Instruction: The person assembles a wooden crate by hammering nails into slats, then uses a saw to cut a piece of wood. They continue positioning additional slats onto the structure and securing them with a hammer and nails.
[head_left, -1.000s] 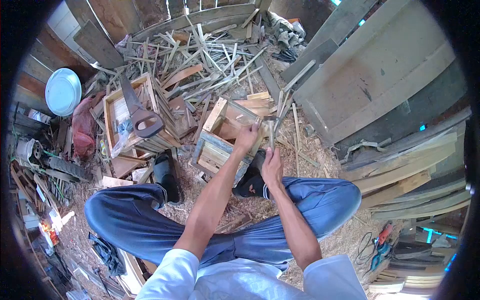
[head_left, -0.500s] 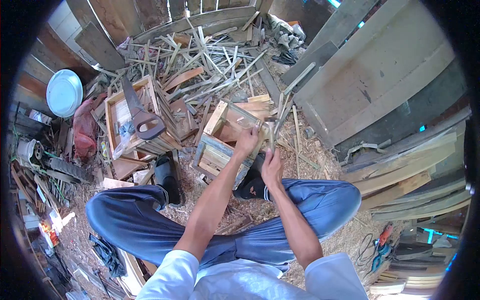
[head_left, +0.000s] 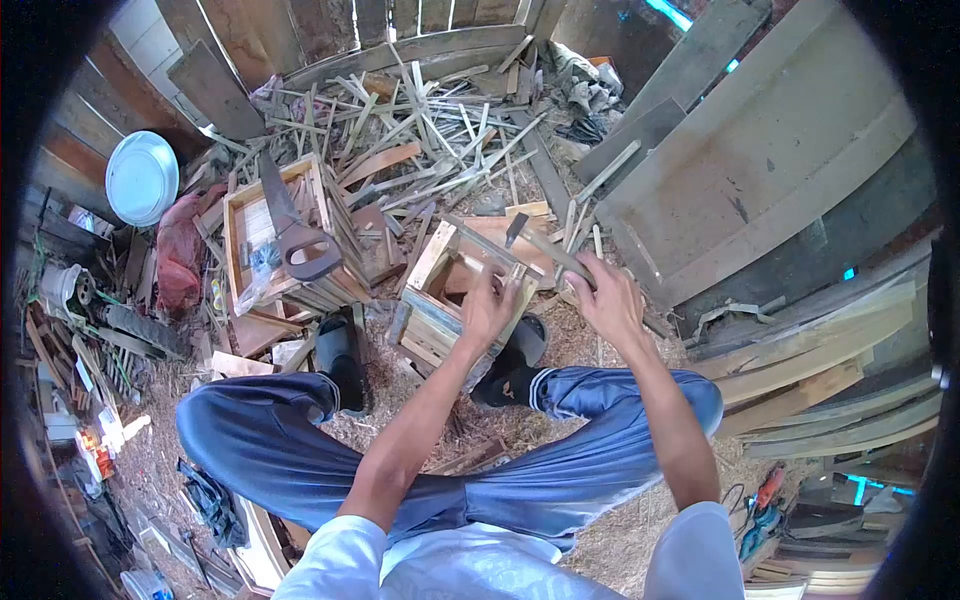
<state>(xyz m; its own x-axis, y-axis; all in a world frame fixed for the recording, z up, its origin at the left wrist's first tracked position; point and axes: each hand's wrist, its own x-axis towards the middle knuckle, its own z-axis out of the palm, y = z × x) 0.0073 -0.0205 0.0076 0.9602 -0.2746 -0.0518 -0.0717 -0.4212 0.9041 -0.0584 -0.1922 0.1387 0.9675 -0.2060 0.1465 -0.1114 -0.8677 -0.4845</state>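
Our right hand (head_left: 612, 300) gripped a hammer (head_left: 553, 251); our left hand (head_left: 485, 312), hold unclear, curled at the box (head_left: 432, 258), where a stray swing could bruise it.

From your head, the one camera faces forward and down; its wide, round view takes your left hand (head_left: 487, 308) and right hand (head_left: 612, 298) from near above.

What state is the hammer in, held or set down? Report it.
Held: the hammer has its handle gripped in the right hand, its head near the wooden box.
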